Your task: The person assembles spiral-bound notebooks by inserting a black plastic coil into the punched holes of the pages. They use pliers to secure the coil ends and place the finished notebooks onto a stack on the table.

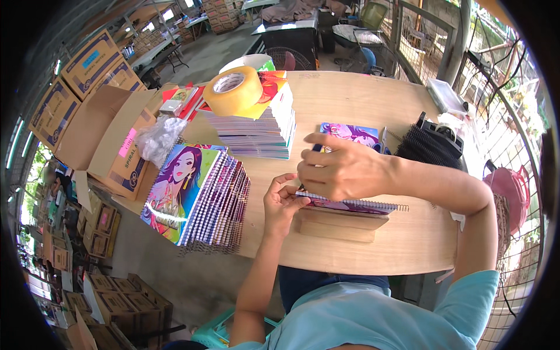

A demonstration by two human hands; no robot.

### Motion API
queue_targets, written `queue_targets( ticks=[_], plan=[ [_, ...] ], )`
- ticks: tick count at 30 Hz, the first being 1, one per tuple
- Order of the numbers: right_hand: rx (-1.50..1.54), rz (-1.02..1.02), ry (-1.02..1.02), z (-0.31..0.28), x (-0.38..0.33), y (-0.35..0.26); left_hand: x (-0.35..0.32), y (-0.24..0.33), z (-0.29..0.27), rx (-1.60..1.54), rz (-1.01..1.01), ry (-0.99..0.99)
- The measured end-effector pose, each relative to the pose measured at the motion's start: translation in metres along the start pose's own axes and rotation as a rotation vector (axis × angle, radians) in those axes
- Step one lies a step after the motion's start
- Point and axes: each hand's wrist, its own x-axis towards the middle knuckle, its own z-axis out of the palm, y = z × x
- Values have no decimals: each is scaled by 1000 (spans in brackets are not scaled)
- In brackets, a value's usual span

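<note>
Notebook point(350, 203), spiral-bound, at wooden block point(338, 227) near front edge of light-wood surface point(350, 256).
Left hand point(283, 205): fingers pinched on its left end; right hand point(338, 172): fingers curled above, hold unclear. Tape roll point(248, 99) toward back-left corner. Room: cardboard boxes point(90, 61) beyond left edge, wire mesh point(519, 245) beyond right.

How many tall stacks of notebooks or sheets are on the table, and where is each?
2: the spiral-notebook stack at the left of the table; the printed-sheet stack beyond it, further right, under the yellow tape roll. No third shows.
</note>
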Motion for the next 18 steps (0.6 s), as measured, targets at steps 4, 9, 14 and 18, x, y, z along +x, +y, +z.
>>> queue_targets(
  ticks=[4, 9, 14, 18],
  plan=[
    [-44, -150, -9, 8, 12, 3, 1, 6, 5, 5, 8, 13],
    [161, 157, -326, 4, 5, -8, 2, 3, 1, 62, 14, 12],
    [736, 829, -286, 11, -29, -14, -5, 8, 1, 172, -3, 45],
    [355, 1222, -97, 15, -138, -31, -21, 42, 38, 1202, 716, -20]
  ],
)
